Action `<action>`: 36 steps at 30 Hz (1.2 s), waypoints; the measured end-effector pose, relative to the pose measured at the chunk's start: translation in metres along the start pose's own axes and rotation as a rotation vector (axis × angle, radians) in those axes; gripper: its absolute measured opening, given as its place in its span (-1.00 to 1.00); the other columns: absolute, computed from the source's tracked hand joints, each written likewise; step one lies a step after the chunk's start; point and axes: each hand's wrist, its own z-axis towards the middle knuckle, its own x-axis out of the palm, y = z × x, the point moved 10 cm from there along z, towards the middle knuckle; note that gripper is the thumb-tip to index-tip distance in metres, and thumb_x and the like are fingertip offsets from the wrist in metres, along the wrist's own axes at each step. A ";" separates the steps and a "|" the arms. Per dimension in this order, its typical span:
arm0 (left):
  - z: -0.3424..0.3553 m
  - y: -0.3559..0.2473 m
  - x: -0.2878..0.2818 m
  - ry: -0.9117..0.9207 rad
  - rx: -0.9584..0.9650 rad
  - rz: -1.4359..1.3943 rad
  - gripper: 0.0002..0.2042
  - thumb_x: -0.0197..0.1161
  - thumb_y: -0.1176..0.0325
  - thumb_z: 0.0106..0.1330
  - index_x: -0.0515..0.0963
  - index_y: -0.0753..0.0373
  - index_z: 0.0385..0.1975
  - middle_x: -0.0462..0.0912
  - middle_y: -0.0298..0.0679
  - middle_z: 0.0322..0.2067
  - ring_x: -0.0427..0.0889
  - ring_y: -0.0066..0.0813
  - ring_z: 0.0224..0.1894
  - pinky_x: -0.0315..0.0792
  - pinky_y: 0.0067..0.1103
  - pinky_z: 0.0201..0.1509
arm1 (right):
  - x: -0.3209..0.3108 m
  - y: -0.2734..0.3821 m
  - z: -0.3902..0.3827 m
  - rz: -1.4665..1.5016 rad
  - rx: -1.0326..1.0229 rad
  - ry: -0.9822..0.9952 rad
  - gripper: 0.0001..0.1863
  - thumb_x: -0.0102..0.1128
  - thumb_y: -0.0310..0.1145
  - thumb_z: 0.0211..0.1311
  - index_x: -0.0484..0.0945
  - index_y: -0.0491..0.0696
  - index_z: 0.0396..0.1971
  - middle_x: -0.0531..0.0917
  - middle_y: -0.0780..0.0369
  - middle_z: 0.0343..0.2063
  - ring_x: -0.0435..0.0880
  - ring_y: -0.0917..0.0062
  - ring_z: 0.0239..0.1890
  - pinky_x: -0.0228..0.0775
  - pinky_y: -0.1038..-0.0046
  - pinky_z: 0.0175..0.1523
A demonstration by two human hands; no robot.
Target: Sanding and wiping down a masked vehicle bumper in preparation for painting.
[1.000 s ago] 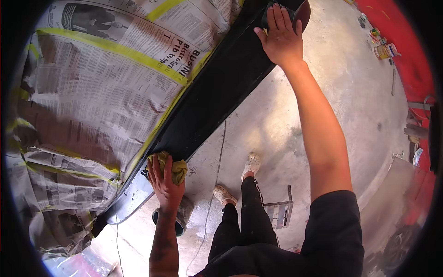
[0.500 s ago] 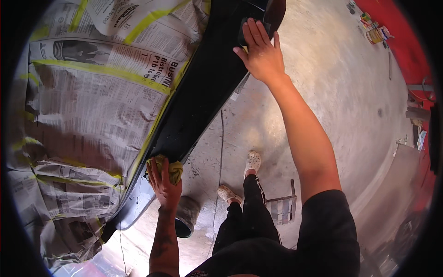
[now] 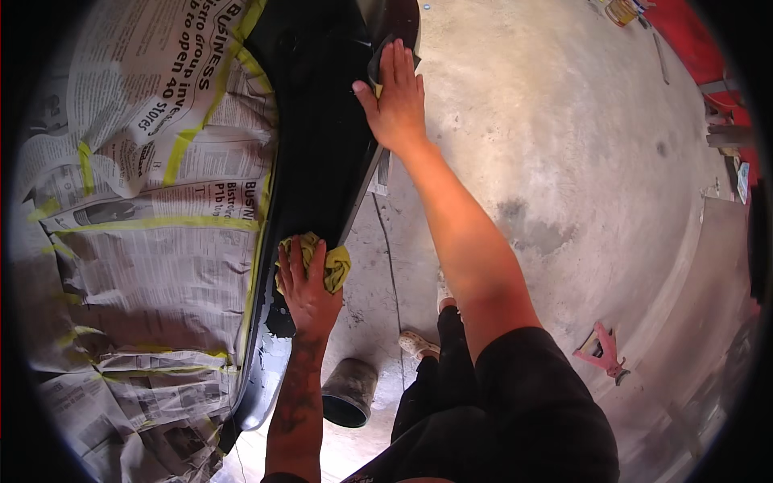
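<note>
A long, glossy black car body panel [image 3: 318, 153] runs from the far edge toward me, beside a newspaper covering [image 3: 173, 282] held on with yellow tape. My right hand [image 3: 398, 97] lies on the panel's right edge farther off, fingers stretched over a dark sheet of sandpaper [image 3: 375, 63]. A bit of yellow shows beneath that hand, by the thumb. Closer in, my left hand [image 3: 308, 286] presses a crumpled yellow-green cloth [image 3: 336, 266] against the panel, its fingers over the top. Below this hand, a pale, shiny stretch [image 3: 266, 362] shows wet-looking patches.
A dark bucket [image 3: 350, 393] stands on the concrete floor near my feet. Along the floor runs a thin dark line [image 3: 394, 298]. To the right lies a pinkish frame-like object [image 3: 600, 354]. Cans and small items [image 3: 622, 11] sit by the red wall [image 3: 676, 32].
The view has shifted, so the panel stands more upright in it. My left hand and the cloth are farther up the panel. My right hand stays on the sandpaper at the panel's right side.
</note>
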 end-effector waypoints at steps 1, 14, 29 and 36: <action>0.003 0.002 0.004 0.004 0.005 0.001 -0.28 0.45 0.44 -0.04 0.40 0.08 0.25 0.22 0.06 0.33 0.17 0.29 0.37 0.17 0.04 0.35 | 0.006 0.004 -0.021 0.049 0.043 0.030 -0.20 0.08 0.02 0.33 0.13 -0.20 0.38 0.09 0.03 0.45 0.01 0.12 0.50 -0.02 -0.15 0.40; 0.023 0.002 0.017 0.151 0.018 0.000 -0.21 0.48 0.33 -0.02 0.31 -0.04 0.31 0.09 0.03 0.39 0.01 0.31 0.43 0.17 0.17 0.29 | 0.013 -0.037 0.080 0.139 0.173 0.055 -0.31 -0.23 0.08 0.46 0.13 -0.04 0.43 0.09 0.22 0.47 -0.03 0.31 0.52 -0.25 0.03 0.50; 0.163 -0.069 0.031 0.237 -0.001 -0.001 -0.02 0.51 0.25 -0.01 0.04 0.22 0.42 0.06 0.14 0.39 0.00 0.34 0.42 0.06 0.04 0.42 | 0.022 -0.009 0.157 0.809 0.263 0.120 -0.22 -0.21 0.10 0.45 -0.06 -0.08 0.48 0.01 0.07 0.48 -0.06 0.17 0.52 -0.30 -0.01 0.50; 0.157 -0.050 0.042 0.383 -0.062 -0.007 -0.07 0.49 0.25 -0.03 0.11 0.22 0.39 0.04 0.26 0.37 0.03 0.39 0.39 0.03 0.10 0.40 | -0.008 0.045 0.130 0.873 0.165 0.205 -0.08 -0.23 0.27 0.39 -0.12 -0.14 0.48 -0.10 0.02 0.50 -0.16 0.10 0.54 -0.34 -0.05 0.49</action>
